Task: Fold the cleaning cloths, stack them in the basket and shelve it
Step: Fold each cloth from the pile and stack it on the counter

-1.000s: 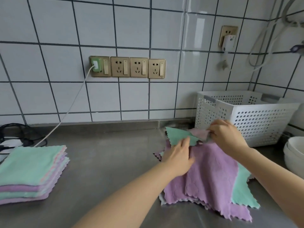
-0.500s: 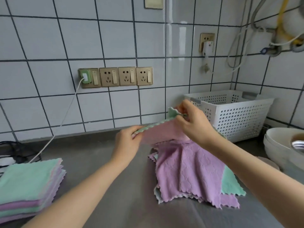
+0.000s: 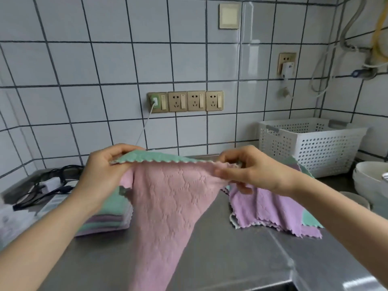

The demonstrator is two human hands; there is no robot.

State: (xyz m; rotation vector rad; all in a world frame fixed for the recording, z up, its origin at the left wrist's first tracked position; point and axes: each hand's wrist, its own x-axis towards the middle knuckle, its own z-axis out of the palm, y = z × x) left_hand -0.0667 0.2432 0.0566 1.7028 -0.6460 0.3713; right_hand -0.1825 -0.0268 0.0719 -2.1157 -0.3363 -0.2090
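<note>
A pink cloth with a green back (image 3: 165, 206) hangs in the air above the steel counter. My left hand (image 3: 102, 171) pinches its upper left corner. My right hand (image 3: 254, 169) pinches the upper right corner, and the top edge is stretched between them. A loose pile of purple and green cloths (image 3: 270, 208) lies on the counter under my right forearm. A stack of folded cloths (image 3: 111, 215) sits at the left, partly hidden by my left arm. The white perforated basket (image 3: 310, 143) stands at the back right against the tiled wall.
Black cables and a charger (image 3: 48, 185) lie at the back left of the counter (image 3: 220, 259). White bowls (image 3: 369, 181) are stacked at the right edge. A row of wall sockets (image 3: 184, 101) sits above the counter, with a white cable plugged in.
Both hands lifted the pink cloth off the loose pile and carried it left and up, spreading its top edge wide. The view shifted left, so the folded stack is nearer the middle.
</note>
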